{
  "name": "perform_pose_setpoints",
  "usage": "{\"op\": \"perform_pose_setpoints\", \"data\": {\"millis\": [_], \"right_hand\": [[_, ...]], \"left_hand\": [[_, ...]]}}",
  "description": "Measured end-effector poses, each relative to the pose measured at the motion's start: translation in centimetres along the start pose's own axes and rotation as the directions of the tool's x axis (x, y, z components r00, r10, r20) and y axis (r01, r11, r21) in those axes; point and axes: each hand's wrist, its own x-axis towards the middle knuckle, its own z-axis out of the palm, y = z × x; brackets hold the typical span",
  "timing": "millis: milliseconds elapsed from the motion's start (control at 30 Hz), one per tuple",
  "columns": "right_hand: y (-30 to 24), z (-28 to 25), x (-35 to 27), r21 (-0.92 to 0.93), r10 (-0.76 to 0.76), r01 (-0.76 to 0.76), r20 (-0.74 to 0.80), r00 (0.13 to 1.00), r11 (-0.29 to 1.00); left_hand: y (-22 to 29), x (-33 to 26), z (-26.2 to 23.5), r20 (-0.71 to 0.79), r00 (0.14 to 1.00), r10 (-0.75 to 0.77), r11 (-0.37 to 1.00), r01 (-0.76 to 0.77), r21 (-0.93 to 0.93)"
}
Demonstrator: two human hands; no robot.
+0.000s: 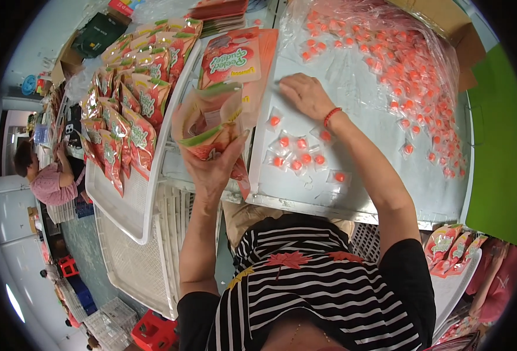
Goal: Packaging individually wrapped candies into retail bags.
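Note:
My left hand (210, 172) grips an upright stand-up pouch (207, 137), pink and green with a wide-open top. Its thumb lies along the pouch's right side. To the right, my right hand (308, 96) is held palm down low over the pale metal table (352, 105), fingers stretched toward the pouch. Nothing shows in its fingers, though the palm is hidden. Several clear-wrapped red candies (296, 155) lie just below that hand. Flat printed pouches (232, 55) are stacked behind the pouch I hold.
Filled pouches (132, 111) crowd a white tray (147, 216) at the left. A large heap of wrapped candies (387, 64) covers the far right of the table, beside plastic sheeting and a cardboard box (445, 29). Another person (56, 181) works at far left.

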Motion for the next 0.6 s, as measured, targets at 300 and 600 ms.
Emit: {"op": "perform_pose_setpoints", "data": {"millis": [300, 600], "right_hand": [[-10.5, 1.2, -6.5, -0.293, -0.014, 0.078, 0.215, 0.976, 0.953], [-10.4, 1.5, -8.4, -0.35, -0.056, 0.088, 0.101, 0.993, 0.932]], "left_hand": [[-1.7, -2.1, -2.4, -0.06, 0.992, -0.111, 0.993, 0.113, 0.027], [-0.9, -2.2, -0.6, 0.015, 0.983, 0.181, 0.974, -0.181, 0.138]]}}
